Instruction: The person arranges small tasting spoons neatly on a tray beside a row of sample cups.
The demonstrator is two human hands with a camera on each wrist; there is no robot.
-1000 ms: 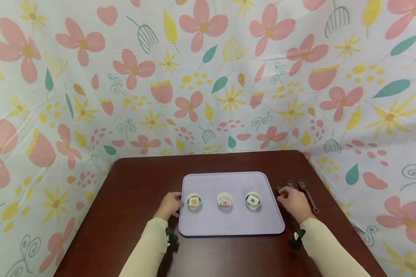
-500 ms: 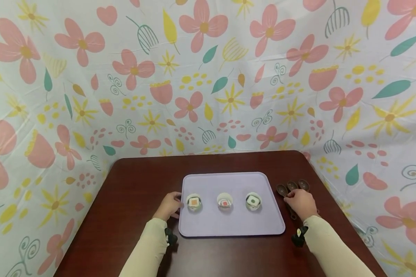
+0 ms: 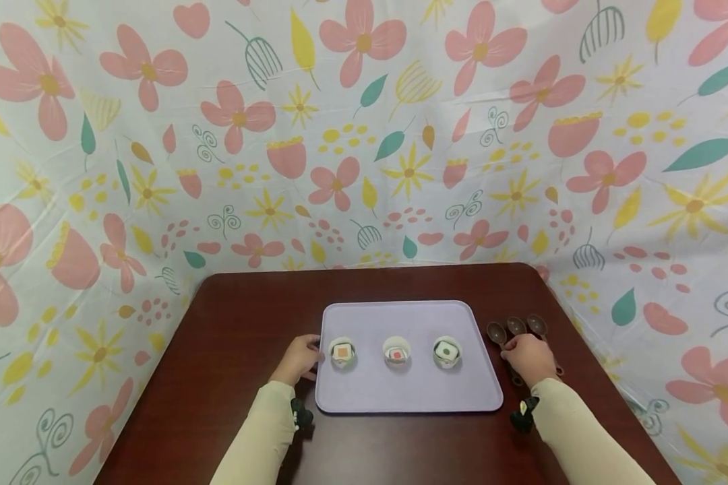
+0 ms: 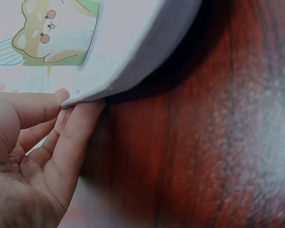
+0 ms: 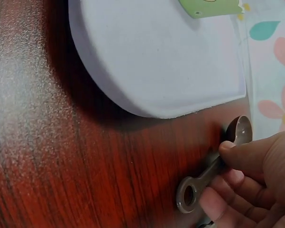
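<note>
A lilac tray (image 3: 364, 397) lies on the dark table. My left hand (image 3: 297, 359) pinches its left edge; in the left wrist view the thumb (image 4: 42, 108) is on top of the rim and a finger is beneath it. On the tray stand three small cups in a row: left (image 3: 342, 364), middle (image 3: 396, 365), right (image 3: 447, 364). Each has a white piece with a coloured mark in it: orange, red or green. Right of the tray, my right hand (image 3: 530, 358) pinches the handle of a brown measuring spoon (image 5: 206, 175), the leftmost of three. The hand partly hides the handles.
Two more brown spoons, a middle one (image 3: 516, 326) and a right one (image 3: 536, 324), lie beside the held one near the table's right edge. A flower-printed cloth (image 3: 364, 168) hangs behind and along the sides of the brown table (image 3: 249, 323).
My right hand has shifted right, from beside the tray onto the spoon handles, and now pinches the leftmost spoon. The left hand stays at the tray edge. The head view has shifted slightly.
</note>
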